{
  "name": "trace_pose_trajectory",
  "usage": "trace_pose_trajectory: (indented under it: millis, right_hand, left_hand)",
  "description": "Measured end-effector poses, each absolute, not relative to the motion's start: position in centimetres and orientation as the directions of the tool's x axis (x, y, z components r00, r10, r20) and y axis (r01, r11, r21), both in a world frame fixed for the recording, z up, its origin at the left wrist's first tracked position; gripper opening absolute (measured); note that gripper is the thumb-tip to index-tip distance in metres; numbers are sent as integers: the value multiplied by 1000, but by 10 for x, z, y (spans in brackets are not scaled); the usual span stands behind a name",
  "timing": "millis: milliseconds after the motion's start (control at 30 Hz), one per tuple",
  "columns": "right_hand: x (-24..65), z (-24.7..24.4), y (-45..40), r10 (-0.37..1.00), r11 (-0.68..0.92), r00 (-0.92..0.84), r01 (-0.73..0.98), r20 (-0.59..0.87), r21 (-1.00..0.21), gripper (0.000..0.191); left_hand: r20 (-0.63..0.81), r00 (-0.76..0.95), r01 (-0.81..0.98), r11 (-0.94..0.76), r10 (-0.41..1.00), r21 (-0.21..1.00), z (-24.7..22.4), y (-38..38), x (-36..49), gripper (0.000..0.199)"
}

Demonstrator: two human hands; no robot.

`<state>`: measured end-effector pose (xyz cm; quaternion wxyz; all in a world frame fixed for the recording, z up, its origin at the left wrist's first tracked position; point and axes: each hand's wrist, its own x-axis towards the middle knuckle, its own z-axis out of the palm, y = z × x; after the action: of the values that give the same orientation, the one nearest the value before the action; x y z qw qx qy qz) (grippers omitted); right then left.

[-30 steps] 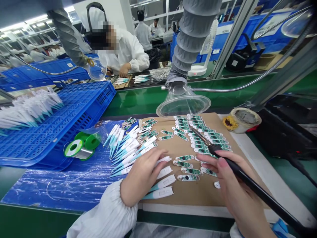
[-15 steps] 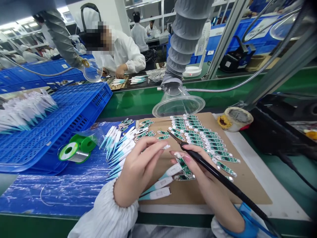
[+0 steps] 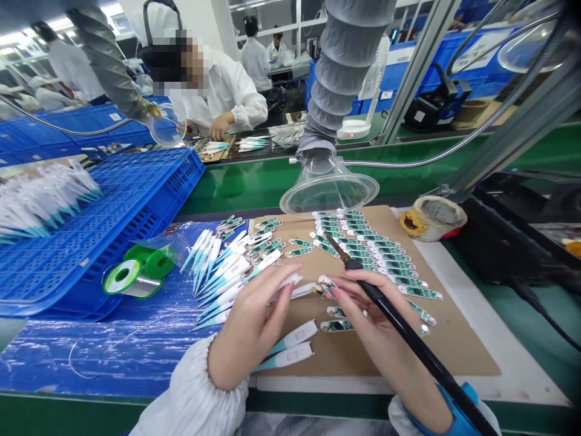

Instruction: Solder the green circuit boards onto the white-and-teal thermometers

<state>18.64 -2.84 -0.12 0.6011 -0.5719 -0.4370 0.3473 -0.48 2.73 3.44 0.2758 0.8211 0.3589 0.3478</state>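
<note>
My left hand (image 3: 254, 321) is closed, its fingertips pinching a white thermometer case (image 3: 290, 280) that is mostly hidden. My right hand (image 3: 385, 327) grips a black soldering iron (image 3: 394, 321), its tip pointing away to the upper left. Between the same hand's thumb and fingers sits a small green circuit board (image 3: 327, 283), tilted and partly covered. Another white case (image 3: 303, 291) shows between the two hands. Below them, white-and-blue thermometer cases (image 3: 295, 354) rest on the brown cardboard (image 3: 454, 345), near a circuit board (image 3: 336, 326) lying flat.
Rows of circuit boards (image 3: 393, 264) cover the cardboard's right side. Thermometer cases (image 3: 222, 284) lie in a pile at left, beside solder spools (image 3: 124, 277) and a blue crate (image 3: 136, 200). A clear fume hood (image 3: 329, 191) hangs ahead. A co-worker (image 3: 218, 85) sits opposite.
The board in my right hand has tilted and is now more hidden. My left fingertips have moved slightly left and down. The soldering iron's tip has swung to the right.
</note>
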Motion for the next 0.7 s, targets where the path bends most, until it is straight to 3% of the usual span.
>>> trace_pose_trajectory:
  millis: [233,467,700]
  right_hand:
    - [189,-1,-27,903,133,402,79,154,-988,24]
    - [190,2,-27,877,137,365,434,312,-890,20]
    - [180,6,-36,976,105,162,235,145,-966,18]
  left_hand:
    - [165,627,421,-509,762,751,21,20,-4,31]
    - [293,537,312,-509,791,802,42,23,0,22]
    - [366,441,102,-451,820,887,59,22,10,22]
